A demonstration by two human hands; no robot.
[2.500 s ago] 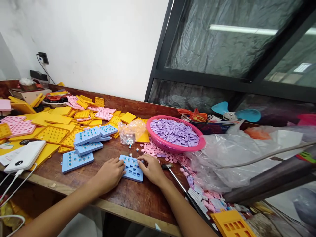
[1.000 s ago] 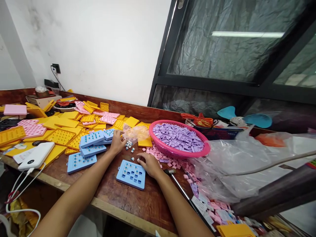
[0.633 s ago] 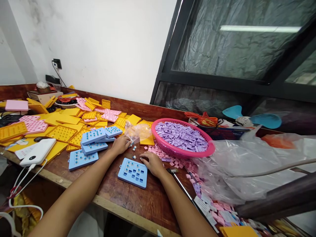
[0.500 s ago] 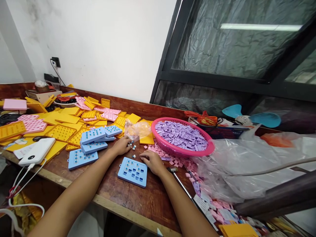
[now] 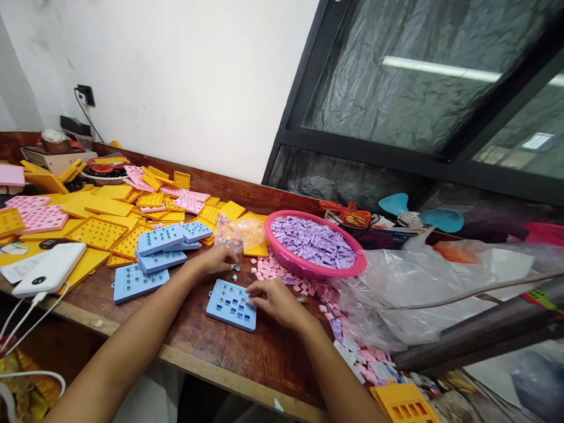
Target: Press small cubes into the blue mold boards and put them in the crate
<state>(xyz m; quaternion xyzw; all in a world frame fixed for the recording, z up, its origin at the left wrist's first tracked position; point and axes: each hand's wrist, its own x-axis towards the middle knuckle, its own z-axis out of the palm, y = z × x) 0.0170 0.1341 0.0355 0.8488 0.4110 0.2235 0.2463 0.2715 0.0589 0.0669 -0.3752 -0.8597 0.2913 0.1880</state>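
A light blue plastic board (image 5: 230,305) with small blue pieces in its pockets lies flat on the wooden table (image 5: 247,355). My right hand (image 5: 274,300) is over the board's right edge, fingertips pinched together on something too small to name. My left hand (image 5: 215,259) is curled over loose small white and blue pieces (image 5: 235,267) just beyond the board, beside a crumpled clear bag (image 5: 238,231). Whether it holds any of them is hidden.
A pink basket (image 5: 314,270) of lilac tiles stands behind the board, with pink tiles (image 5: 273,270) spilled around it. Left lie more filled blue boards (image 5: 152,258), yellow and pink boards (image 5: 94,232) and a white power bank (image 5: 48,268). A big clear plastic bag (image 5: 423,288) covers the right.
My left hand left the board, reached back to the loose pieces by the bag and stays there. My right hand drew back from the pink tiles onto the board's right edge.
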